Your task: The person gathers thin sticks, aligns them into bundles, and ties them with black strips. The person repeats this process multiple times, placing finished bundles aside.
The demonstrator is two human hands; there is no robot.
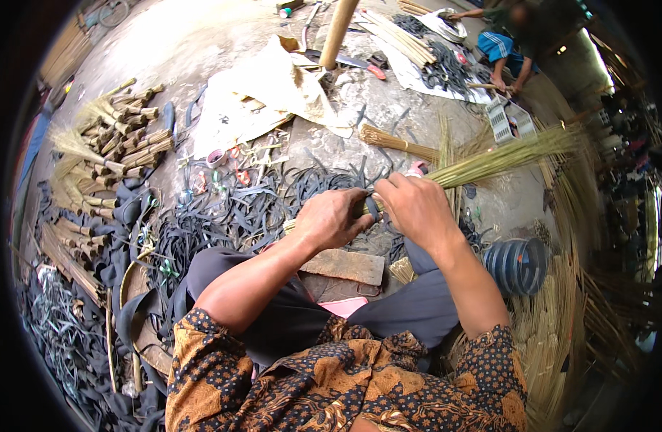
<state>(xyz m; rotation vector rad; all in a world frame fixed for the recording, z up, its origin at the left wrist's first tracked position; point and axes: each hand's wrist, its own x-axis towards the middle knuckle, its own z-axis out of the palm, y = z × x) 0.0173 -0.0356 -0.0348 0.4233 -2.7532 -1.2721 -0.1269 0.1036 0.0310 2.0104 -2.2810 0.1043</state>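
A bundle of thin green-yellow sticks lies slantwise in front of me, its loose tips fanning out to the far right. My left hand is closed around the thick end of the bundle. A dark rubber strip wraps the sticks between my hands. My right hand is closed on top, fingertips pinched at the strip; its free end is mostly hidden by the fingers. Below the hands a worn wooden block lies between my crossed legs.
Tangled rubber strips cover the floor at left, beside stacked stick bundles. A tied bundle lies ahead, near a pale sack, a red-handled machete and a wooden post. A ribbed dark container stands right; another person sits far right.
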